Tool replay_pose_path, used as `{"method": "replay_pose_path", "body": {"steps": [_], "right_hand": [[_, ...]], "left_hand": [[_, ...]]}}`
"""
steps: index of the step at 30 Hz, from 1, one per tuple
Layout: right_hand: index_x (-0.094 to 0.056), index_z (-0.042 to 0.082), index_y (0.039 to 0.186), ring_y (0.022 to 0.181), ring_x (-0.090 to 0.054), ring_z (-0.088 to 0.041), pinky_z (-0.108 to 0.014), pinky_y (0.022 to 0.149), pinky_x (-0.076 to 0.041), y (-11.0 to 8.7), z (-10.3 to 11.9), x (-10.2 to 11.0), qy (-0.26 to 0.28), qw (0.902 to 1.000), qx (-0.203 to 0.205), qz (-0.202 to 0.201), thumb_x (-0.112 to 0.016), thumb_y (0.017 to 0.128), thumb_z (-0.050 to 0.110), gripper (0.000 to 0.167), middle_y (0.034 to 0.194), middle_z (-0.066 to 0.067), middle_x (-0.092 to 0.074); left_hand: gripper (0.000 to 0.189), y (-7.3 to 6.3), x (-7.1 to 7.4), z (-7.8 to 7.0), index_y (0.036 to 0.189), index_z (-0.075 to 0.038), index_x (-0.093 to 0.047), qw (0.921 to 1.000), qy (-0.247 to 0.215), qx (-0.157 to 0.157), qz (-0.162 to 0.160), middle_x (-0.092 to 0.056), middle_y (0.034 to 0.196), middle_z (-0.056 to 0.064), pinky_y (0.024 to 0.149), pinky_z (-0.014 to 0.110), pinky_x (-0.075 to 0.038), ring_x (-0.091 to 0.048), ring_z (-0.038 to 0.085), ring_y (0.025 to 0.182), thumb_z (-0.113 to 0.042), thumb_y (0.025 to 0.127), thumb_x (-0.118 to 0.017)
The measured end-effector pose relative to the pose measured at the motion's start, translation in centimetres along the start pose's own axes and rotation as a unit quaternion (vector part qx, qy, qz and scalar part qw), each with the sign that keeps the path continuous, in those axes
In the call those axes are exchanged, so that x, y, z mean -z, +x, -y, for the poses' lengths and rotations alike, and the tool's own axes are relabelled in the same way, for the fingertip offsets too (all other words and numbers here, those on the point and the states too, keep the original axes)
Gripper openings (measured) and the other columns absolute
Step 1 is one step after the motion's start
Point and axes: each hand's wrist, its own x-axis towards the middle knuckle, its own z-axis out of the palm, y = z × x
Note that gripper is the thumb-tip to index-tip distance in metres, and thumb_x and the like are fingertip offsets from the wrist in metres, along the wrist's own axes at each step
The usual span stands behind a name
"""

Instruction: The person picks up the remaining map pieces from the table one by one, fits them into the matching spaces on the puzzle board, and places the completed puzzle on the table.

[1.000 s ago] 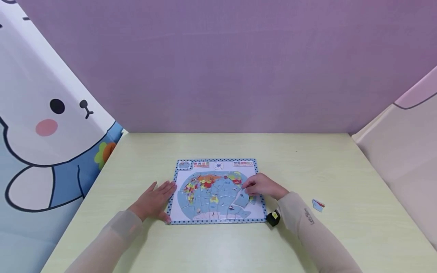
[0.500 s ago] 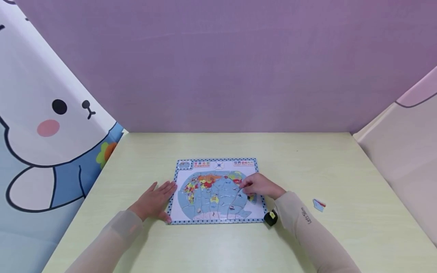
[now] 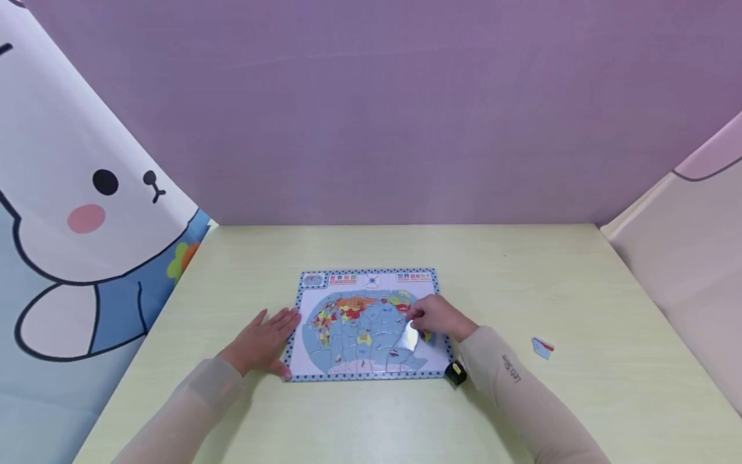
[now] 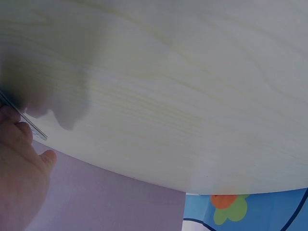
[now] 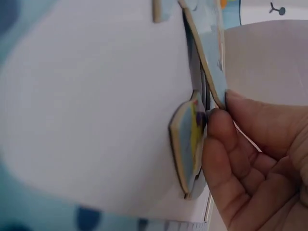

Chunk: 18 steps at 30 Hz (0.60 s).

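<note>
A world map jigsaw board (image 3: 313, 328) with a dotted blue border lies on the table, most of its map filled with pieces. My right hand (image 3: 438, 317) pinches a blue puzzle piece (image 3: 409, 338) between thumb and fingers over the map's right side. That puzzle piece (image 5: 207, 43) is tilted in the right wrist view, one corner in the grip. Beside it sits a yellow-and-blue piece (image 5: 185, 139) on the bare white backing (image 5: 96, 106). My left hand (image 3: 259, 343) has its fingers extended, resting along the board's left edge.
A loose puzzle piece (image 3: 543, 348), blue with a red strip, lies on the table to the right. A small black camera (image 3: 455, 372) hangs at the right wrist by the board's lower right corner. Purple cloth (image 3: 406, 129) rises behind the table.
The right hand has shifted slightly left and tilted the blue piece, whose surface now shines white with glare. The left hand has stayed in place.
</note>
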Motion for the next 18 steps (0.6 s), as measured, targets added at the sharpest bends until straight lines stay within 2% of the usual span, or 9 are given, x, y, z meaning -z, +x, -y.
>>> {"method": "replay_pose_path", "body": {"steps": [6, 12, 18], "right_hand": [[-0.073, 0.006, 0.09, 0.072, -0.058, -0.012, -0.027, 0.07, -0.05, 0.0, 0.31, -0.25, -0.033, 0.9993, 0.002, -0.015, -0.07, 0.086, 0.004, 0.006, 0.086, -0.001, -0.069], [-0.073, 0.005, 0.087, 0.072, -0.057, -0.012, -0.027, 0.069, -0.05, -0.16, 0.71, -0.2, -0.043, 0.9989, -0.002, -0.016, -0.071, 0.085, 0.003, 0.004, 0.083, -0.001, -0.068], [-0.074, 0.007, 0.088, 0.075, -0.058, -0.013, -0.03, 0.076, -0.05, -0.14, 0.97, -0.16, -0.054, 0.9983, -0.017, -0.012, -0.071, 0.085, 0.005, 0.004, 0.085, -0.001, -0.068]], "left_hand": [[0.108, -0.06, 0.0, 0.09, 0.146, 0.003, -0.033, 1.0, -0.001, -0.003, -0.004, -0.03, 0.153, 0.018, 0.111, 0.061, -0.015, -0.022, 0.037, 0.142, -0.055, 0.067, -0.079], [0.108, -0.03, 0.01, 0.08, 0.147, 0.002, -0.032, 1.0, -0.003, 0.001, -0.001, -0.029, 0.153, 0.017, 0.111, 0.06, -0.015, -0.021, 0.036, 0.142, -0.054, 0.068, -0.079], [0.107, -0.04, 0.12, 0.03, 0.147, 0.001, -0.032, 0.9999, -0.012, 0.001, 0.001, -0.029, 0.154, 0.017, 0.111, 0.061, -0.015, -0.021, 0.036, 0.142, -0.054, 0.068, -0.079]]}}
